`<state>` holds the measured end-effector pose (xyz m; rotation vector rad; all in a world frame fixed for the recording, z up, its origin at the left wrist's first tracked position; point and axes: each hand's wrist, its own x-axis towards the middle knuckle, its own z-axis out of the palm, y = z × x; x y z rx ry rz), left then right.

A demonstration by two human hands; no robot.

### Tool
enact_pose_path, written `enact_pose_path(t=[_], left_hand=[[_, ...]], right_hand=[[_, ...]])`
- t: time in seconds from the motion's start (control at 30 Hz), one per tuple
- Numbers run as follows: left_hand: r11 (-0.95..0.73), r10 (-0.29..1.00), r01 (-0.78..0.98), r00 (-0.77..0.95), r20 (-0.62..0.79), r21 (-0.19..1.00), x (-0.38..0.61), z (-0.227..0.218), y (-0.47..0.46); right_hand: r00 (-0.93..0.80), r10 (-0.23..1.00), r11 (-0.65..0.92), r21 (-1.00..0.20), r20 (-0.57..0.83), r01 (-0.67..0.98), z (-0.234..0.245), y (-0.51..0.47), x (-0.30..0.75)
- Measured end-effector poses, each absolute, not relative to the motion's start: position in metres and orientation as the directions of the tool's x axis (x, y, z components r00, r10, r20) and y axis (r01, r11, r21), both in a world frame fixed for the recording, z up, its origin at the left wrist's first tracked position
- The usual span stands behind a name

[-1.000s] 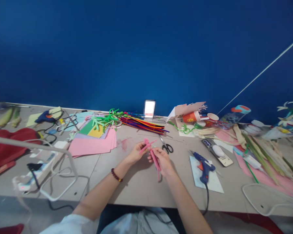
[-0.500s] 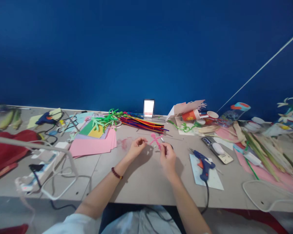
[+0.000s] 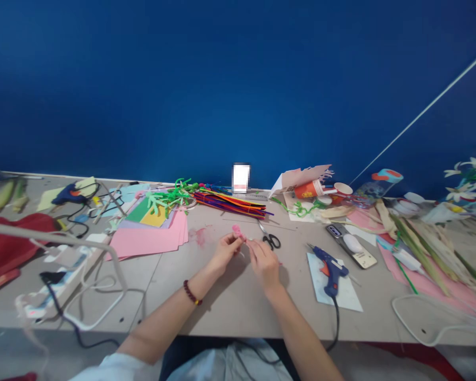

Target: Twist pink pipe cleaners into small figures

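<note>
The left hand (image 3: 223,253) has its fingers (image 3: 234,239) pinched around a small, tightly bent piece of fuzzy pink pipe cleaner (image 3: 238,232). The right hand (image 3: 264,263) lies at about 4 o'clock from that piece, its fingers (image 3: 254,250) pressed together and close beside it; whether they touch it cannot be told.

Black-handled scissors (image 3: 271,241) lie at 2 o'clock, just past the right fingers, their thin steel blades pointing toward 11 o'clock. Farther out at 12 o'clock is a long, flat bundle of multicoloured pipe cleaners (image 3: 232,205). At 9 o'clock, a stack of smooth pink paper (image 3: 146,238) shows straight, slightly staggered edges, with a faint pink smear (image 3: 200,236) between it and the hands. Twisted green pipe cleaners (image 3: 168,198) sit on coloured card (image 3: 153,216) beyond the stack.

At 3 o'clock, a blue hot glue gun (image 3: 330,270) rests on white card (image 3: 337,293), its black cord dropping over the table (image 3: 222,317) at its straight near edge.
</note>
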<state>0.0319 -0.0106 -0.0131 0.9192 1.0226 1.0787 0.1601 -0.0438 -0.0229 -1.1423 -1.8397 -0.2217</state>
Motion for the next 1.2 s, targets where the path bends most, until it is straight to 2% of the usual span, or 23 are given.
enact_pose_path(t=[0.1,0.2,0.27,0.33,0.37,0.43,0.53,0.67,0.77,0.83,0.9,0.97,1.03,1.1,1.2], left_hand=[[0.233,0.967,-0.270,0.165,-0.194,0.934,0.031,-0.014,-0.011],[0.157,0.982,-0.277,0.148,-0.119,0.948,0.030,-0.013,-0.011],[0.100,0.988,-0.267,0.138,-0.065,0.958,0.030,-0.011,-0.012],[0.063,0.987,-0.262,0.158,-0.021,0.963,0.030,-0.010,-0.012],[0.053,0.984,-0.260,0.180,-0.005,0.964,0.029,-0.009,-0.011],[0.055,0.972,-0.251,0.234,0.005,0.967,0.028,-0.009,-0.010],[0.070,0.959,-0.230,0.282,-0.003,0.971,0.024,-0.009,-0.007],[0.075,0.935,-0.243,0.356,0.017,0.967,0.020,-0.010,-0.007],[0.102,0.910,-0.267,0.413,0.018,0.958,0.021,-0.014,-0.006],[0.151,0.920,-0.282,0.390,-0.030,0.948,0.023,-0.017,-0.006],[0.217,0.937,-0.297,0.332,-0.112,0.930,0.026,-0.019,-0.005],[0.289,0.930,-0.289,0.312,-0.195,0.913,0.028,-0.017,-0.005],[0.317,0.918,-0.257,0.327,-0.227,0.913,0.030,-0.012,-0.007],[0.265,0.924,-0.242,0.339,-0.175,0.933,0.031,-0.008,-0.010],[0.221,0.945,-0.305,0.302,-0.126,0.926,0.034,-0.007,-0.014]], right_hand=[[-0.115,0.627,0.563,-0.347,0.771,0.750,-0.024,-0.044,0.161],[-0.030,0.730,0.550,-0.561,0.682,0.618,-0.022,-0.045,0.160],[0.071,0.835,0.460,-0.764,0.545,0.453,-0.020,-0.045,0.157],[0.156,0.933,0.290,-0.933,0.326,0.215,-0.019,-0.043,0.155],[0.168,0.965,0.189,-0.979,0.201,0.081,-0.019,-0.042,0.154],[0.132,0.991,0.002,-0.987,-0.019,-0.159,-0.019,-0.040,0.153],[0.036,0.978,-0.176,-0.911,-0.204,-0.373,-0.019,-0.038,0.154],[-0.171,0.930,-0.367,-0.790,-0.325,-0.492,-0.016,-0.039,0.158],[-0.305,0.896,-0.440,-0.731,-0.322,-0.522,-0.016,-0.038,0.160],[-0.259,0.917,-0.398,-0.758,-0.304,-0.518,-0.018,-0.036,0.160],[-0.095,0.959,-0.278,-0.841,-0.265,-0.464,-0.020,-0.034,0.161],[0.095,0.984,-0.116,-0.942,-0.153,-0.314,-0.021,-0.034,0.163],[0.242,0.969,0.067,-0.997,0.055,-0.043,-0.021,-0.036,0.166],[0.275,0.908,0.238,-0.928,0.317,0.285,-0.021,-0.039,0.170],[0.135,0.791,0.404,-0.676,0.596,0.616,-0.020,-0.043,0.171]])
